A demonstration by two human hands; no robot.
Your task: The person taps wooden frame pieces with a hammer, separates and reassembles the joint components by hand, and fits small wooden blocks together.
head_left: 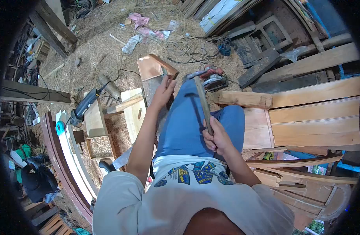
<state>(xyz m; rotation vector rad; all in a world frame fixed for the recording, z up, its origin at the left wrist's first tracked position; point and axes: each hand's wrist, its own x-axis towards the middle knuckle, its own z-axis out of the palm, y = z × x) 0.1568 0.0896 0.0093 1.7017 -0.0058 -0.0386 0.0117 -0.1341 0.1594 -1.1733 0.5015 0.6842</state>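
While RH [216, 135] grips slim stick [203, 101], LH [163, 93] at angular wd block [149, 67].

Brownish tool [202, 102], blue trousers [174, 131], patterned pale shirt [168, 207]

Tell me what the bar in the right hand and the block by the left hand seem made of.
The bar in the right hand looks like unfinished wood: dull, grey-brown, though its grain is unclear. The block by the left hand appears to be bare wood, smoothly cut, judging by its warm orange-brown faces and clean edges.
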